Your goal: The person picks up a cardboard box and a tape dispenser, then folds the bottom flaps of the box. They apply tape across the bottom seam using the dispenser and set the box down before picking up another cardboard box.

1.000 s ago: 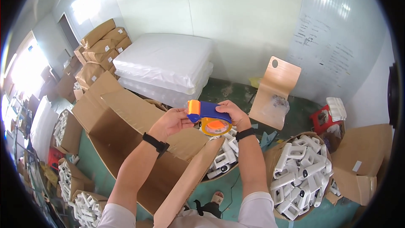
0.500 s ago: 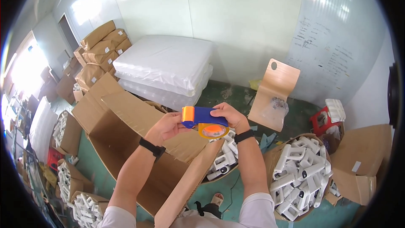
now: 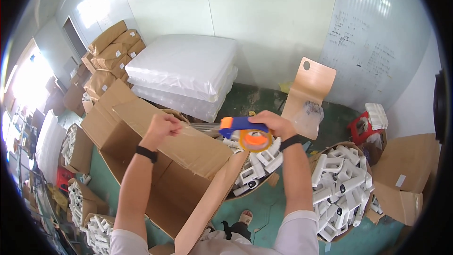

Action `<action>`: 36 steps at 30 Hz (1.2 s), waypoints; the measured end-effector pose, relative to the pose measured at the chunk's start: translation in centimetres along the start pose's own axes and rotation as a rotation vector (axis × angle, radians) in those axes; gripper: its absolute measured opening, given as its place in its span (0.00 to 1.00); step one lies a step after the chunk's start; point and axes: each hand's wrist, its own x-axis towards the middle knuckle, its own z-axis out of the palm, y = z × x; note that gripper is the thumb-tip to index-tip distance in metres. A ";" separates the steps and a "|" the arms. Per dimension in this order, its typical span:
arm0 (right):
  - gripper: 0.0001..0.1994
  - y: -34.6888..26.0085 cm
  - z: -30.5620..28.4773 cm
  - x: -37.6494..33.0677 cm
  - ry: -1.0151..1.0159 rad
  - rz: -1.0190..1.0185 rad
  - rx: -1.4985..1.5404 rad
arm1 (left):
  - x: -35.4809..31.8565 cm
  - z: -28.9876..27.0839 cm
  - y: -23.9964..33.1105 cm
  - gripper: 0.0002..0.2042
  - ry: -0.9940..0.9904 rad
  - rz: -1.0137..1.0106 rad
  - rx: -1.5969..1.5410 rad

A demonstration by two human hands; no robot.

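A blue and orange tape dispenser point(image 3: 243, 123) with a roll of clear tape point(image 3: 256, 140) is in my right hand point(image 3: 276, 125), whose fingers wrap round its back end. A clear strip of tape point(image 3: 203, 126) stretches leftward from it to my left hand point(image 3: 163, 130), which is closed on the strip's free end. Both hands hang above a large cardboard box point(image 3: 163, 198) that stands with its top flaps raised. My left hand is over the far flap point(image 3: 188, 148) of this box. Behind and beneath the dispenser is a container of white plastic parts point(image 3: 252, 172).
At the right stands a round container of white parts point(image 3: 342, 189), beside another opened carton point(image 3: 401, 170). Wrapped white slabs point(image 3: 181, 66) are stacked by the wall, left of a bent wooden board point(image 3: 311, 85). More boxes of white parts point(image 3: 75, 203) line the left.
My hands have moved apart, left hand leftward and right hand rightward with the dispenser. A length of tape has come off the roll between them.
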 end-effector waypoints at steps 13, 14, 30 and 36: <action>0.14 11.9 0.6 -4.8 0.104 0.319 0.604 | -0.5 0.3 -5.6 0.14 0.022 0.156 1.142; 0.13 11.9 0.9 -5.1 0.082 0.342 0.665 | -1.0 0.8 -5.0 0.14 0.014 0.101 1.233; 0.15 9.8 2.8 -6.1 0.226 0.265 0.508 | -7.5 2.8 -2.4 0.32 -0.484 0.791 1.221; 0.13 10.0 2.2 -5.8 0.241 0.243 0.495 | -5.6 3.6 -3.5 0.25 -0.436 0.873 1.311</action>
